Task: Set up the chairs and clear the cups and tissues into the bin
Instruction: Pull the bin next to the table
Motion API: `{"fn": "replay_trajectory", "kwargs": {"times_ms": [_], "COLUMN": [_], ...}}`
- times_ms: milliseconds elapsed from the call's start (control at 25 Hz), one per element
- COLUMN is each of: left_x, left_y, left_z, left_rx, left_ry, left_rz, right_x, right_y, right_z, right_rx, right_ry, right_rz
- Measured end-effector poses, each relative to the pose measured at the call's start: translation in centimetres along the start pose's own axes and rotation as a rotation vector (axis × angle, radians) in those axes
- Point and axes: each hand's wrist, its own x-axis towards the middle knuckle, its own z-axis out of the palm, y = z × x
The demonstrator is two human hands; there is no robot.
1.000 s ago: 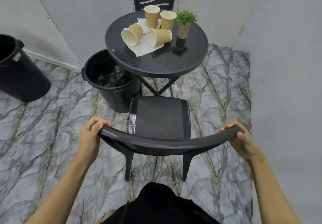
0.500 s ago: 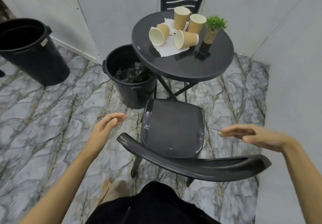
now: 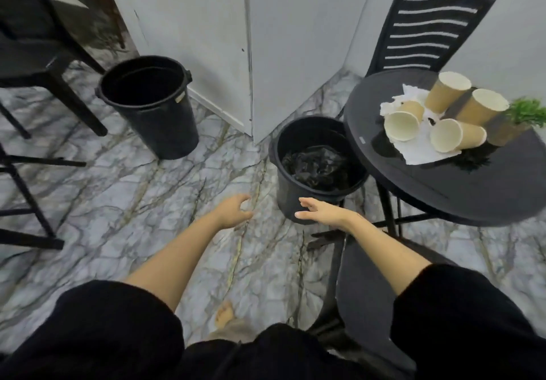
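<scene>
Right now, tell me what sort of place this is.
Probably a small café-style seating corner indoors: a round black table carrying used paper cups and tissues, a slatted black chair behind it, and two black bins on marble-patterned floor.

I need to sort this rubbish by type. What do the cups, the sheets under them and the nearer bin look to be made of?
The cups look like paper: matte tan outside, pale cream inside, thin rolled rims. The sheets under them look like white tissue, torn and crumpled at the edges. The nearer bin seems to be moulded black plastic with a dull sheen; the crinkled glossy black inside is probably a plastic liner.
</scene>
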Motion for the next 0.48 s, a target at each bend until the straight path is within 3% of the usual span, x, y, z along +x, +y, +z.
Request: {"fn": "replay_trajectory", "kwargs": {"times_ms": [240, 480], "left_x": [8.0, 19.8], "left_y": [-7.1, -5.7], "left_z": [-7.5, -16.4], "left_rx": [0.306, 0.413], "left_ry": [-0.162, -0.177], "left_rz": [-0.061, 0.085], "right_x": [10.9, 19.6], "right_y": [-6.3, -12.2], "right_z": [1.0, -6.7], "right_rx": [-0.104, -0.025], "right_ry": [0.158, 0.335], "right_rz": [0.109, 0.078]}}
